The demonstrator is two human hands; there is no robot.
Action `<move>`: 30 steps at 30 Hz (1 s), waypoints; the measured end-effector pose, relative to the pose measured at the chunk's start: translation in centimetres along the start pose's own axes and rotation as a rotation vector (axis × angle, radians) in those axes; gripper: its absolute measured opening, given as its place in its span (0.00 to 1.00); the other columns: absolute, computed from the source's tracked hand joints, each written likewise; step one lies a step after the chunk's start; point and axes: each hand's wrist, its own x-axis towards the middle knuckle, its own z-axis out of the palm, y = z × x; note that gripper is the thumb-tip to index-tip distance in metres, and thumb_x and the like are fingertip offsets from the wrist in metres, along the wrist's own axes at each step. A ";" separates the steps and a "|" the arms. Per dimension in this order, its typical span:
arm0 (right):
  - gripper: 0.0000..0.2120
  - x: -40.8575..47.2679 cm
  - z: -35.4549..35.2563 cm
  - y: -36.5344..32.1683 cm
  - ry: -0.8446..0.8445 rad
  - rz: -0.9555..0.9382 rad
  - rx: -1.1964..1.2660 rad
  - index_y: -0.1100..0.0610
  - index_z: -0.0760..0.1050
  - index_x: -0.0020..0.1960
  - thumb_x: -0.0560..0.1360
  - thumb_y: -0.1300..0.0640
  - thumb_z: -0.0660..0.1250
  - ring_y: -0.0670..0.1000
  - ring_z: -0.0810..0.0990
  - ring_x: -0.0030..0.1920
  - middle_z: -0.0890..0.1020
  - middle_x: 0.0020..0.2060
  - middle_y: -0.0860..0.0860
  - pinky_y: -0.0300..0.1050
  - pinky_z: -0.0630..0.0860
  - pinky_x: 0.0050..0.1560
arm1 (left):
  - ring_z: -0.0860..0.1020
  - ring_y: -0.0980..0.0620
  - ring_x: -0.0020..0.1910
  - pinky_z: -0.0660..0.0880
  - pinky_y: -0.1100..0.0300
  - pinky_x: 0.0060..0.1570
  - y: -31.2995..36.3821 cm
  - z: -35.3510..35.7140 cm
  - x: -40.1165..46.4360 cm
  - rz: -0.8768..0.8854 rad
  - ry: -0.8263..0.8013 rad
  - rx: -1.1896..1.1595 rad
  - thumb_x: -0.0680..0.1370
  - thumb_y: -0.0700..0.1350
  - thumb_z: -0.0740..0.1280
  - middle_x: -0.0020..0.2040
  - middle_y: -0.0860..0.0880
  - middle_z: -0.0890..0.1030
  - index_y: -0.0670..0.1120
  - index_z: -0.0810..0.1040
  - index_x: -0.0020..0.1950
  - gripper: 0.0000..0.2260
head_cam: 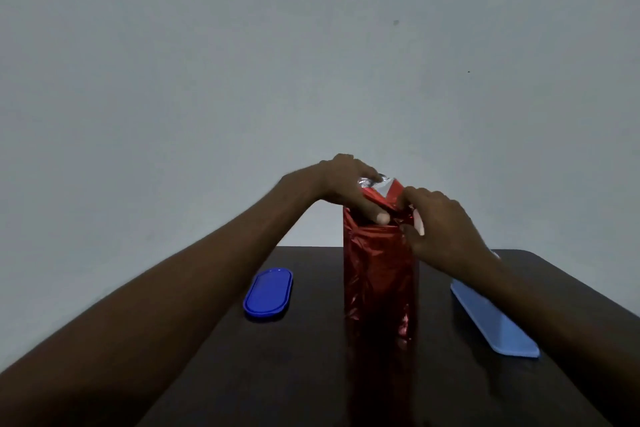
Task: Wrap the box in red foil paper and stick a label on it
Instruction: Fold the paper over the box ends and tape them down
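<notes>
Both forearms reach from me over the dark table (pixel 311 374) to the box (pixel 379 274), which stands upright at the table's middle, already covered in red foil paper (pixel 374 253); my left hand (pixel 346 184) presses the top flap down with fingers and thumb, and my right hand (pixel 440 222) pinches the crumpled foil at the top right corner. I judge the foil thin, slippery and easy to tear, so I should hold at the folded edges. Free room is narrow between the blue oval lid (pixel 268 293) and the light blue tray (pixel 491 319).
</notes>
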 end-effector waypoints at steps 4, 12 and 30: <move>0.15 0.7 -0.8 2.3 -0.091 0.049 0.132 0.50 0.74 0.52 0.69 0.63 0.71 0.53 0.81 0.49 0.83 0.45 0.46 0.51 0.77 0.50 | 0.72 0.48 0.68 0.65 0.47 0.67 -0.2 0.4 -0.1 0.065 0.203 0.116 0.65 0.57 0.79 0.58 0.53 0.82 0.53 0.83 0.57 0.22; 0.07 1.2 -1.2 3.2 -0.052 0.127 0.320 0.52 0.78 0.44 0.70 0.64 0.71 0.42 0.82 0.48 0.84 0.41 0.42 0.46 0.80 0.50 | 0.79 0.56 0.55 0.74 0.58 0.56 0.5 -2.4 -0.4 0.073 0.264 -0.062 0.68 0.48 0.79 0.49 0.53 0.85 0.48 0.86 0.45 0.09; 0.22 1.4 -1.5 2.6 -0.054 0.354 0.595 0.59 0.81 0.42 0.81 0.45 0.59 0.59 0.82 0.48 0.84 0.41 0.56 0.64 0.77 0.56 | 0.81 0.55 0.34 0.78 0.62 0.38 -4.2 -1.0 -1.0 -0.164 0.506 -0.245 0.73 0.38 0.73 0.38 0.48 0.84 0.45 0.86 0.44 0.03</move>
